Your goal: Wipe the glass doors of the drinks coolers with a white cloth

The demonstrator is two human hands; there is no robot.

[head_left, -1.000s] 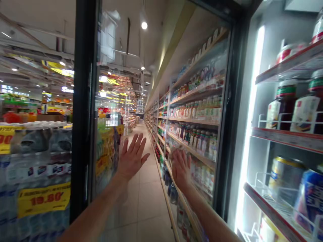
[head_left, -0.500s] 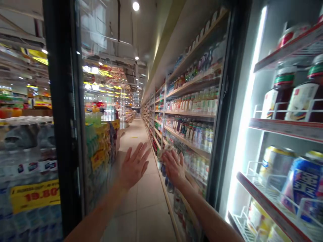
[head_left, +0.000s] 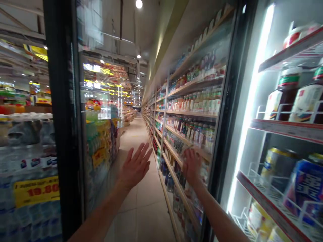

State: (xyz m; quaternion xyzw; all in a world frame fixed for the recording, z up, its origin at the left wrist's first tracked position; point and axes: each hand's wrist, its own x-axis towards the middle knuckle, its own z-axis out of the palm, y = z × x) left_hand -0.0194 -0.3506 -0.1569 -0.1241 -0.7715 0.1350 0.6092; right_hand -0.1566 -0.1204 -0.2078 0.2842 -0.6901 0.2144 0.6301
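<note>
I stand behind an open glass cooler door [head_left: 108, 60] with a black frame [head_left: 63, 101]. My left hand [head_left: 136, 166] lies flat against the glass with its fingers spread, holding nothing. My right hand [head_left: 192, 166] presses a pale cloth [head_left: 186, 149] against the glass near the door's right frame edge [head_left: 223, 117]. Only a bit of the cloth shows above the fingers.
The lit cooler at right holds dark juice bottles [head_left: 282, 97] on an upper shelf and cans [head_left: 277, 164] in wire racks below. Through the glass I see a tiled aisle [head_left: 141, 201], long drink shelves [head_left: 191, 117], and stacked water packs with a yellow price tag [head_left: 35, 191] at left.
My right hand has slid with the cloth to the right across the glass, toward the door's frame edge. My left hand has stayed flat in about the same place.
</note>
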